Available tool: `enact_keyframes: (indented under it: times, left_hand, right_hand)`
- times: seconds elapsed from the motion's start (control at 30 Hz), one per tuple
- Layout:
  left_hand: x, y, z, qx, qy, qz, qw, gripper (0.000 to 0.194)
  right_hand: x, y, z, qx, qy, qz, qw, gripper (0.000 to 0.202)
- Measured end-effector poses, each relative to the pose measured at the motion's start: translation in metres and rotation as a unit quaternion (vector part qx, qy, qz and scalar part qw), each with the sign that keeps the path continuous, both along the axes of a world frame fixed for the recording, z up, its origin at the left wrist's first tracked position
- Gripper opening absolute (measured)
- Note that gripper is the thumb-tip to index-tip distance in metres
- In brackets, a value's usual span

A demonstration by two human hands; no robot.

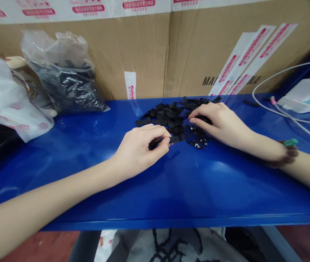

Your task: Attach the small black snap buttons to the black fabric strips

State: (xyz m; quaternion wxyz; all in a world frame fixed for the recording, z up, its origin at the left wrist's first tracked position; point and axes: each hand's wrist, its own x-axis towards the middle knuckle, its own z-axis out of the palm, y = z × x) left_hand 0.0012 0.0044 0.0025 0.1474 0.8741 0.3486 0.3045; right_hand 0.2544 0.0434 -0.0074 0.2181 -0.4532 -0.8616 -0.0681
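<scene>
My left hand [145, 147] pinches a short black strip [178, 138] between thumb and fingertips, its free end pointing right. My right hand [216, 122] is over the right side of a pile of black strips [165, 114], thumb and forefinger close together; what lies between them, if anything, is too small to make out. Between the two hands, small black pieces with shiny parts [197, 141] lie in a loose group in front of the pile. All of this rests on a blue table [155, 193].
At the back left stands a clear plastic bag [73, 83] of black material, beside a white printed bag [10, 98]. A taped cardboard box [146, 47] lines the back. White cables [288, 114] and a white power strip [304, 95] are at the right.
</scene>
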Motion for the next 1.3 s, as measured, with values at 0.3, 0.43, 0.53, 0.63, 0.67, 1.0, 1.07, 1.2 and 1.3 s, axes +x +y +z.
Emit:
enact_keyframes:
  times: [0.3,0.43,0.53,0.63,0.67,1.0,1.07,1.2,1.3]
  left_hand:
    - [0.001,-0.001,-0.001,0.006,0.011,0.025,1.000,0.013]
    - [0.001,-0.001,-0.001,0.015,0.011,0.023,1.000,0.013]
    - [0.000,0.000,-0.001,0.014,0.014,0.022,1.000,0.015]
    - [0.000,0.001,-0.002,0.017,0.017,0.024,0.999,0.016]
    - [0.000,0.001,-0.002,0.020,0.019,0.025,0.999,0.016]
    - [-0.001,0.003,-0.002,0.032,0.026,0.031,0.999,0.017]
    - [-0.001,0.003,-0.002,0.031,0.023,0.030,0.999,0.017]
    - [-0.001,0.002,-0.003,0.034,0.022,0.030,0.999,0.017]
    - [-0.001,0.003,-0.004,0.052,0.018,0.030,0.998,0.014]
  right_hand:
    - [0.010,0.011,-0.008,-0.039,-0.017,-0.053,0.998,0.035]
    - [0.009,0.009,-0.007,-0.004,-0.040,-0.071,0.997,0.034]
    - [0.005,0.005,-0.004,0.015,-0.043,-0.041,0.998,0.027]
    - [0.000,0.000,-0.002,0.014,-0.044,0.002,0.999,0.023]
    - [-0.001,-0.002,-0.002,0.011,-0.042,0.012,0.999,0.023]
    - [-0.003,-0.004,-0.005,-0.008,-0.059,0.028,0.998,0.020]
    - [-0.004,-0.006,-0.003,-0.011,-0.054,0.019,0.998,0.020]
    - [-0.006,-0.010,0.003,-0.007,-0.060,-0.023,0.998,0.021]
    - [-0.006,-0.013,0.005,-0.004,-0.095,-0.058,0.994,0.020]
